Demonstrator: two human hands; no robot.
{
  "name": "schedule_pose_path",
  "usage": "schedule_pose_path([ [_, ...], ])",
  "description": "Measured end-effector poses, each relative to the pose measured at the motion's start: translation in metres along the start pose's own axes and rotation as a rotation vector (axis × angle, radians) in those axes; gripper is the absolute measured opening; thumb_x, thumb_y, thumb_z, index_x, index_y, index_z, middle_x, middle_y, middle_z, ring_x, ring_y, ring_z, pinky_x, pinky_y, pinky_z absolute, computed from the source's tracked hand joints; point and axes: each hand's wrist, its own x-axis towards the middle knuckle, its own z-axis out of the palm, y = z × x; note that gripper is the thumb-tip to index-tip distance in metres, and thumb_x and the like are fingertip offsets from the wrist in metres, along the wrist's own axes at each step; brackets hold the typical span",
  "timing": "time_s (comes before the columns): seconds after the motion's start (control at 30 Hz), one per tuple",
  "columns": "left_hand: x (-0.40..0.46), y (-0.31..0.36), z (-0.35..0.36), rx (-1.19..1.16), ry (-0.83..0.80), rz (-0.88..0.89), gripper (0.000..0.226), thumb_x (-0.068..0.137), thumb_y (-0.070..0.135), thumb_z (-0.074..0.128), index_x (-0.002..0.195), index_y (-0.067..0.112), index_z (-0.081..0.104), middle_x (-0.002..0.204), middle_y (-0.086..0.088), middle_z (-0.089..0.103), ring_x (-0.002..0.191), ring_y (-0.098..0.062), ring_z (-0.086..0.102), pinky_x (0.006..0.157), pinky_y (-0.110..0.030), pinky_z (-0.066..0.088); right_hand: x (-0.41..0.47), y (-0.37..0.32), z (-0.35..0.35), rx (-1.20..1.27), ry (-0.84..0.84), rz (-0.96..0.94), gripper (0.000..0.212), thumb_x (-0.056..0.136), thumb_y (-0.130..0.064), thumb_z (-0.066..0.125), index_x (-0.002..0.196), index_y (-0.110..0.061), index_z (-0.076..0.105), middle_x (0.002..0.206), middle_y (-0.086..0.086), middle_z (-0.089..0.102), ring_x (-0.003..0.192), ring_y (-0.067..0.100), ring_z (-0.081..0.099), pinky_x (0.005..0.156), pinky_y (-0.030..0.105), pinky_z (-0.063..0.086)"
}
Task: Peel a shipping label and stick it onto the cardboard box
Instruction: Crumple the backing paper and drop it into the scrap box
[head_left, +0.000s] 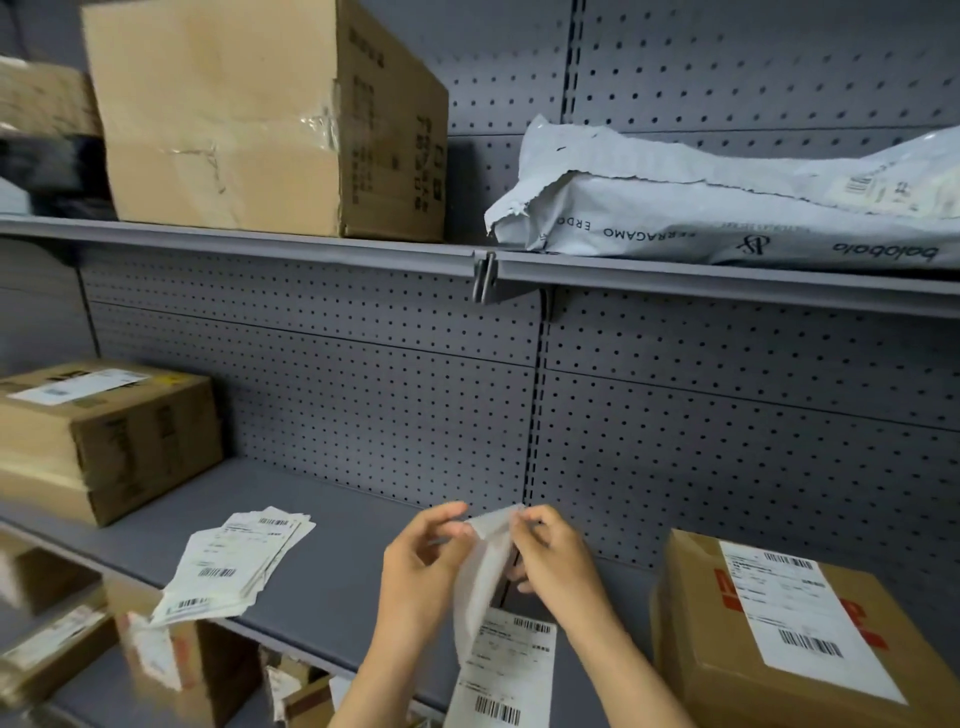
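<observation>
Two bare hands hold a white paper shipping label (501, 660) up over the front edge of the grey metal shelf (332, 525). The left hand (421, 561) and the right hand (550, 556) both pinch its top corner with fingertips, pulling the thin backing apart. A brown cardboard box with a label on top (789, 639) sits at the shelf's right end. A messy pile of white labels (239, 561) lies near the front edge on the left. Farther back left sits another brown box (104, 436).

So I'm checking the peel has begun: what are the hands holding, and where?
Both hands, left and right, pinch the top edge of one label sheet, fingertips parting its layers there; the rest hangs free below.
</observation>
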Motion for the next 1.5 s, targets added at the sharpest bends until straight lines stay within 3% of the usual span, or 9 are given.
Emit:
schedule_pose_path([
  [0.13,0.0,0.001,-0.006,-0.071,0.075,-0.016,0.017,0.092,0.012,0.074,0.102,0.025,0.075,0.077,0.016,0.074,0.091,-0.016,0.068,0.088,-0.033,0.052,-0.003,0.002,-0.003,0.018,-0.016,0.006,0.017,0.091,-0.015,0.061,0.094,-0.031,0.068,0.096,-0.007,0.072,0.081,0.014,0.07,0.075,0.037,0.061],
  [0.5,-0.023,0.021,-0.046,0.086,0.279,-0.008,0.03,0.09,0.009,0.076,0.113,0.026,0.068,0.1,0.002,0.07,0.08,-0.011,0.067,0.051,-0.013,0.05,-0.017,-0.021,0.01,0.162,-0.189,-0.079,0.028,0.092,-0.002,0.059,0.094,-0.027,0.072,0.098,-0.001,0.073,0.063,0.011,0.066,0.054,0.019,0.054],
  [0.67,-0.059,0.029,-0.091,0.114,0.418,-0.014,0.033,0.092,0.008,0.073,0.12,0.026,0.067,0.101,0.0,0.068,0.091,-0.018,0.066,0.066,-0.023,0.054,-0.03,-0.03,0.046,0.185,-0.337,-0.147,0.03,0.093,-0.006,0.06,0.093,-0.033,0.072,0.1,-0.005,0.073,0.077,0.018,0.071,0.055,0.019,0.055],
  [0.8,-0.104,0.041,-0.138,0.15,0.658,0.01,0.024,0.089,0.006,0.076,0.108,0.016,0.065,0.096,-0.003,0.07,0.09,-0.017,0.067,0.074,-0.026,0.058,-0.055,-0.04,0.099,0.241,-0.504,-0.196,0.028,0.094,-0.006,0.06,0.101,-0.029,0.075,0.095,-0.003,0.074,0.07,0.013,0.068,0.058,0.026,0.059],
  [0.93,-0.155,0.053,-0.195,0.233,0.845,-0.028,0.019,0.089,0.012,0.076,0.101,0.005,0.063,0.103,-0.01,0.071,0.095,-0.022,0.069,0.065,-0.023,0.056,-0.1,-0.055,0.155,0.279,-0.705,-0.238,0.025,0.093,-0.008,0.063,0.103,-0.027,0.076,0.086,0.0,0.075,0.066,0.01,0.067,0.061,0.028,0.059],
  [1.1,-0.203,0.072,-0.25,0.268,0.997,-0.003,0.014,0.089,0.011,0.076,0.09,0.009,0.062,0.097,-0.01,0.072,0.095,-0.028,0.07,0.075,-0.035,0.058,-0.15,-0.079,0.21,0.292,-0.868,-0.302,0.027,0.093,-0.005,0.062,0.103,-0.026,0.076,0.098,0.003,0.075,0.07,0.013,0.068,0.061,0.023,0.055],
  [1.23,-0.225,0.081,-0.289,0.31,1.073,0.019,0.019,0.089,0.009,0.074,0.098,-0.001,0.061,0.099,-0.012,0.071,0.095,-0.027,0.069,0.083,-0.042,0.061,-0.177,-0.103,0.245,0.285,-0.955,-0.339,0.024,0.096,-0.007,0.061,0.111,-0.021,0.074,0.099,0.002,0.073,0.07,0.01,0.066,0.061,0.019,0.053],
  [1.4,-0.241,0.09,-0.338,0.339,1.114,0.018,0.017,0.088,0.009,0.074,0.1,0.006,0.062,0.101,-0.009,0.068,0.099,-0.026,0.068,0.086,-0.043,0.06,-0.203,-0.13,0.288,0.261,-1.017,-0.369,0.024,0.096,-0.009,0.062,0.114,-0.021,0.072,0.114,0.004,0.07,0.077,0.009,0.068,0.058,0.012,0.052],
  [1.5,-0.249,0.094,-0.373,0.344,1.13,0.032,0.015,0.087,0.008,0.074,0.094,0.01,0.061,0.095,-0.005,0.067,0.097,-0.028,0.068,0.086,-0.044,0.059,-0.219,-0.145,0.318,0.231,-1.019,-0.395,0.023,0.097,-0.01,0.061,0.113,-0.02,0.073,0.103,0.004,0.072,0.076,0.009,0.067,0.06,0.013,0.053],
])
